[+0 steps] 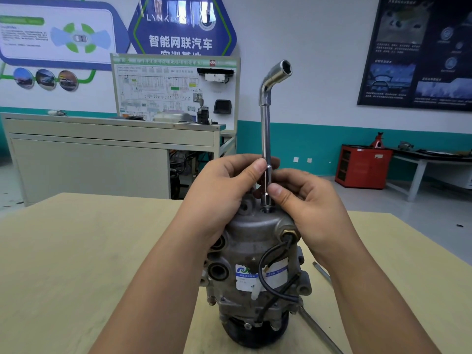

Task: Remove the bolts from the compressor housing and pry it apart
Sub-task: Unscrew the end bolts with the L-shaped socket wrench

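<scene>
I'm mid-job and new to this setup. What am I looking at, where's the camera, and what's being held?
No robot here: this is one view from a camera on a person's head, looking down at their bare hands. The left hand and right hand both pinch the shaft of an L-shaped socket wrench, held upright with its lower end on top of the compressor. The compressor stands on end on a pale wooden table. A metal bar lies beside it, to the right.
</scene>
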The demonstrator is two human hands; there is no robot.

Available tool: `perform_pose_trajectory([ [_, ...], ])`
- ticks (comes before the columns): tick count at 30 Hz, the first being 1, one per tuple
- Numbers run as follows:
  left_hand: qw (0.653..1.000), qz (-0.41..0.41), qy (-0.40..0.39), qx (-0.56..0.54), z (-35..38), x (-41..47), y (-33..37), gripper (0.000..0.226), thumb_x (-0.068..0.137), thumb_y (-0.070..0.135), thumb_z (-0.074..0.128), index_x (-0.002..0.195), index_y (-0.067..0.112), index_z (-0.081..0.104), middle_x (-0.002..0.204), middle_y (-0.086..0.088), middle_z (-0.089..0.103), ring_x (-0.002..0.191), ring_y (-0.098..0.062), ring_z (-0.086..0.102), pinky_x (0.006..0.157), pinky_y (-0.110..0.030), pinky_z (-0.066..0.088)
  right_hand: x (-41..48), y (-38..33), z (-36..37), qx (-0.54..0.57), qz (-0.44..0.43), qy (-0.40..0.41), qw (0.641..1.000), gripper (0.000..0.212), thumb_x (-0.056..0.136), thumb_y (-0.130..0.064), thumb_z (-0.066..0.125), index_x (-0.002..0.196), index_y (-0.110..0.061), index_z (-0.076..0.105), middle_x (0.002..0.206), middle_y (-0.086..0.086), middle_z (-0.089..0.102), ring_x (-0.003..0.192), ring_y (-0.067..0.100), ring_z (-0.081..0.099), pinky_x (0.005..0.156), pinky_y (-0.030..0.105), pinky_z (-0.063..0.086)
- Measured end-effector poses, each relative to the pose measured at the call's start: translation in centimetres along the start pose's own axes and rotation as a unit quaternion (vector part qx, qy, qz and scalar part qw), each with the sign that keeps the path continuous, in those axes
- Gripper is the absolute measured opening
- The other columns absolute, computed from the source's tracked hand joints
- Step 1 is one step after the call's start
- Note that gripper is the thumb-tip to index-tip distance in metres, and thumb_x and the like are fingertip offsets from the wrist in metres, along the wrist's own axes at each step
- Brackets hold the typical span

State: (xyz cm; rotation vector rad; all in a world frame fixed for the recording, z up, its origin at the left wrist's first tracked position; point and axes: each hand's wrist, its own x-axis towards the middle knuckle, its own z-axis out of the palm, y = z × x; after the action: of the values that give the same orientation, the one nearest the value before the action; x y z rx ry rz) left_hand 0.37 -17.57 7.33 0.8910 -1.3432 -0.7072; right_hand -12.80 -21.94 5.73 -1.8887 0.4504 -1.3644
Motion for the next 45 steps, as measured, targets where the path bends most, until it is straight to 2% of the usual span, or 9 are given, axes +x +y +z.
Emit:
perform_pose_trajectory([
  [8, 1.0, 0.012, 0.004, 0.016, 0.09, 0.08, 0.09, 0.02, 0.092, 0.014, 0.058, 0.081, 0.02, 0.073, 0.084, -0.003, 0.075, 0.082, -0.016, 0.069, 0.079, -0.027, 0.057, -0.01, 0.0, -0.04, 0.015, 0.008, -0.006, 1.0, 0.029, 0.088, -0.004, 0.058, 0.085, -0.031, 0.069, 0.092, -0.009, 0.073, 0.09, 0.006, 0.068, 0.08, 0.017, 0.052],
  [18, 0.999, 0.012, 0.028, 0.037, -0.08, 0.16, -0.03, 0.017, 0.087, 0.023, 0.064, 0.075, 0.025, 0.076, 0.082, -0.001, 0.075, 0.084, -0.018, 0.071, 0.083, -0.037, 0.055, -0.14, -0.1, -0.21, 0.057, 0.003, -0.008, 0.998, 0.017, 0.07, -0.027, 0.066, 0.085, -0.03, 0.072, 0.089, -0.005, 0.074, 0.087, 0.009, 0.069, 0.077, 0.018, 0.052],
  [23, 0.997, 0.026, 0.044, 0.055, -0.01, 0.14, -0.12, 0.008, 0.081, 0.026, 0.07, 0.074, 0.024, 0.073, 0.078, 0.001, 0.074, 0.078, -0.013, 0.069, 0.081, -0.035, 0.054, -0.25, -0.11, -0.14, 0.028, -0.007, -0.013, 0.999, 0.02, 0.08, -0.011, 0.069, 0.085, -0.03, 0.072, 0.089, -0.003, 0.074, 0.086, 0.01, 0.068, 0.075, 0.018, 0.052],
  [27, 0.997, 0.023, 0.045, 0.05, 0.01, 0.07, 0.01, 0.009, 0.073, 0.034, 0.072, 0.068, 0.027, 0.073, 0.073, 0.003, 0.073, 0.074, -0.011, 0.067, 0.078, -0.035, 0.054, -0.22, -0.07, -0.02, 0.01, -0.005, -0.011, 1.0, 0.021, 0.079, -0.01, 0.071, 0.086, -0.03, 0.07, 0.086, -0.007, 0.072, 0.083, 0.007, 0.068, 0.074, 0.017, 0.052],
  [32, 0.997, 0.033, 0.05, 0.047, 0.04, 0.02, -0.02, 0.023, 0.059, 0.045, 0.07, 0.069, 0.024, 0.07, 0.068, 0.007, 0.071, 0.068, -0.005, 0.065, 0.07, -0.027, 0.049, -0.08, 0.07, 0.06, 0.009, -0.005, 0.003, 1.0, 0.022, 0.081, -0.007, 0.069, 0.084, -0.029, 0.067, 0.082, -0.011, 0.071, 0.08, 0.003, 0.066, 0.071, 0.015, 0.05],
  [35, 0.997, 0.032, 0.047, 0.051, 0.02, 0.12, -0.19, 0.018, 0.07, 0.037, 0.072, 0.078, 0.022, 0.069, 0.08, 0.001, 0.073, 0.08, -0.014, 0.068, 0.08, -0.035, 0.053, -0.09, 0.09, -0.03, 0.004, -0.004, 0.0, 1.0, 0.025, 0.084, -0.006, 0.065, 0.086, -0.03, 0.067, 0.086, -0.011, 0.072, 0.085, 0.004, 0.067, 0.074, 0.015, 0.051],
  [37, 0.998, 0.026, 0.03, 0.041, 0.04, 0.18, -0.11, 0.006, 0.086, 0.023, 0.066, 0.088, 0.02, 0.071, 0.09, -0.004, 0.075, 0.092, -0.022, 0.07, 0.09, -0.041, 0.053, -0.05, 0.12, -0.09, 0.003, -0.002, -0.002, 1.0, 0.027, 0.086, -0.006, 0.062, 0.086, -0.032, 0.068, 0.089, -0.01, 0.073, 0.088, 0.005, 0.068, 0.077, 0.016, 0.051],
  [38, 0.999, 0.023, 0.019, 0.036, 0.01, 0.19, -0.13, 0.011, 0.09, 0.018, 0.061, 0.09, 0.02, 0.072, 0.092, -0.004, 0.075, 0.095, -0.022, 0.07, 0.091, -0.04, 0.053, -0.04, 0.14, -0.09, 0.003, -0.001, -0.003, 1.0, 0.028, 0.086, -0.006, 0.061, 0.086, -0.033, 0.069, 0.09, -0.01, 0.073, 0.089, 0.006, 0.068, 0.078, 0.017, 0.052],
  [45, 1.0, 0.019, -0.012, 0.014, -0.02, 0.13, -0.12, 0.027, 0.096, 0.012, 0.052, 0.086, 0.023, 0.075, 0.091, -0.004, 0.075, 0.094, -0.022, 0.07, 0.089, -0.037, 0.054, 0.01, 0.22, -0.08, 0.008, 0.003, 0.0, 1.0, 0.03, 0.088, -0.004, 0.059, 0.085, -0.032, 0.069, 0.09, -0.011, 0.073, 0.089, 0.006, 0.068, 0.079, 0.018, 0.052],
])
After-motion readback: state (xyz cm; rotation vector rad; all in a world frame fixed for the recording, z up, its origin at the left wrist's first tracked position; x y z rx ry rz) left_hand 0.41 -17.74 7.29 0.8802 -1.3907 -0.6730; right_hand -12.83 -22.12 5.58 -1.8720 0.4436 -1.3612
